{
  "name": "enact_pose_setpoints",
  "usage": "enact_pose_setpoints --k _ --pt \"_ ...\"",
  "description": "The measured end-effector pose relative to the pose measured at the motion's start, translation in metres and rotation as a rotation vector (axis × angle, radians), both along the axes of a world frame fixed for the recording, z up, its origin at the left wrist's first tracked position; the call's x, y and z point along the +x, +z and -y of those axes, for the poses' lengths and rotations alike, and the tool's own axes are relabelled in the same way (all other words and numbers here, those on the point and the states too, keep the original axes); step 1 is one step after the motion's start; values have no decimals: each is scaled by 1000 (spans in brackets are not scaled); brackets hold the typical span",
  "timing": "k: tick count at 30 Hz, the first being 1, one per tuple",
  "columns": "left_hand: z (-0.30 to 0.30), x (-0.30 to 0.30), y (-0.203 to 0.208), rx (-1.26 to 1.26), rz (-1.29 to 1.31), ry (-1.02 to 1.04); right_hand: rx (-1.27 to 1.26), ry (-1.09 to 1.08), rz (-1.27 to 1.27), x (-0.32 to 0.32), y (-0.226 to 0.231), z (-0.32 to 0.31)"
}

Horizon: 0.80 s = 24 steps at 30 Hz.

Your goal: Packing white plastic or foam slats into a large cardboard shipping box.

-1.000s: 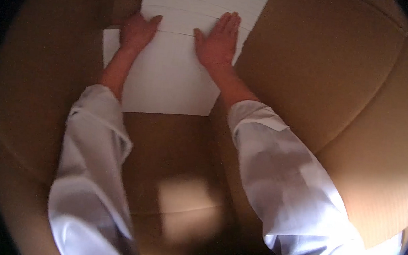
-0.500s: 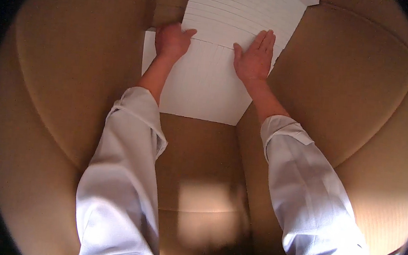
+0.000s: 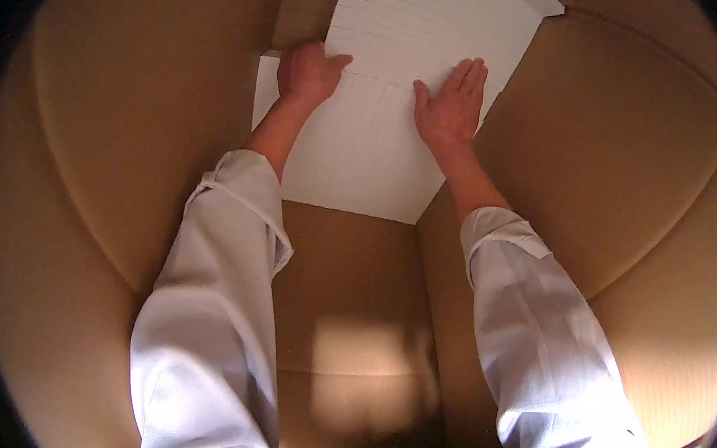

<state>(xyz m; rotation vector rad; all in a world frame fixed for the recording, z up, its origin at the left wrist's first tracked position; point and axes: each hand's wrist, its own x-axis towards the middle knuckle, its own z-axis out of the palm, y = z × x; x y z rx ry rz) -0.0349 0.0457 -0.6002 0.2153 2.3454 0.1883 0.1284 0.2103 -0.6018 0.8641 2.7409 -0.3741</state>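
Observation:
Inside a large brown cardboard box lie flat white sheets, stacked in layers (image 3: 424,27), with another white layer (image 3: 364,157) in front. My left hand (image 3: 307,75) is at the left edge of the stack. Its thumb stretches apart across the white surface, while its other fingers bend down and are mostly hidden. My right hand (image 3: 452,109) lies flat near the stack's right edge, with fingers stretched forward and thumb apart. Neither hand visibly grips anything.
Tall cardboard walls stand close on the left (image 3: 132,105) and right (image 3: 610,134). A patch of light falls on the brown cardboard (image 3: 365,351) between my forearms. A cardboard strip (image 3: 304,9) shows beyond my left hand.
Both hands and the white sheets sit very slightly lower and further right in the picture. The hands keep the same pose at the stack's edges.

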Motion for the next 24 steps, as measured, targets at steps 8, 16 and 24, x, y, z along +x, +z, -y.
enact_pose_setpoints --k 8,16,24 --pt "-4 -26 -11 306 -33 205 -56 -68 -37 -9 21 -1" --pt "3 -48 -29 246 -20 173 -467 -326 152 -61 41 -8" --pt "-12 -45 -16 221 30 215 -452 -347 275 -68 -2 -39"
